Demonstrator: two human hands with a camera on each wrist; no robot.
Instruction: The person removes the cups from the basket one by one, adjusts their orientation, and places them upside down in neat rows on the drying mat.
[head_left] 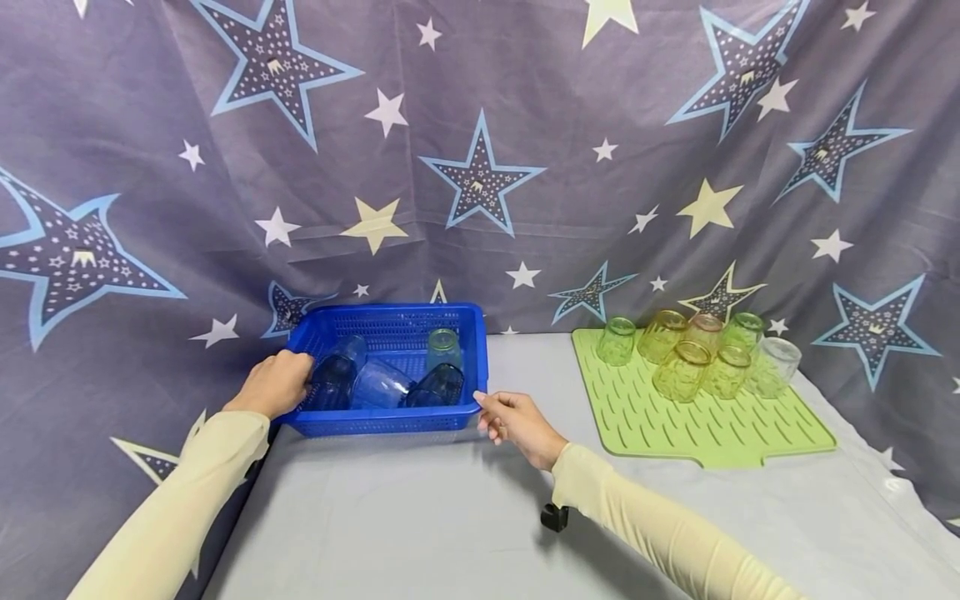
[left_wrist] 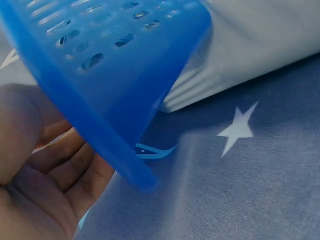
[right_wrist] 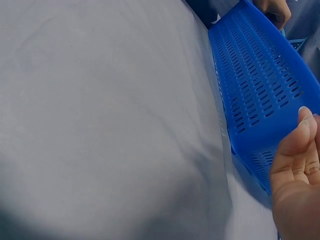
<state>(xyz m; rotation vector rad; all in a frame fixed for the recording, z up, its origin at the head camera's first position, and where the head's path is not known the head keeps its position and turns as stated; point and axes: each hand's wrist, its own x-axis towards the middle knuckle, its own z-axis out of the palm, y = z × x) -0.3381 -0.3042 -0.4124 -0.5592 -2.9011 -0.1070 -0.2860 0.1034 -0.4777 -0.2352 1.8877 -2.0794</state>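
A blue plastic basket (head_left: 382, 423) with slotted walls stands at the back left of the table. Inside it lie a clear blue glass (head_left: 379, 385), dark glasses (head_left: 439, 387) and a greenish glass (head_left: 443, 348). My left hand (head_left: 273, 383) grips the basket's left rim; the left wrist view shows its fingers (left_wrist: 75, 165) below the rim. At the front right corner, my right hand (head_left: 521, 427) pinches the rim between thumb and fingers. From the right wrist view, the basket's long slotted side (right_wrist: 255, 75) stretches away toward the left hand.
On the right, a green drying mat (head_left: 645, 425) bears several upturned glasses (head_left: 681, 372) in green, yellow, pink and clear tints. Behind the table hangs a grey star-patterned cloth (head_left: 525, 217). A small black object (head_left: 554, 517) shows by the right wrist.
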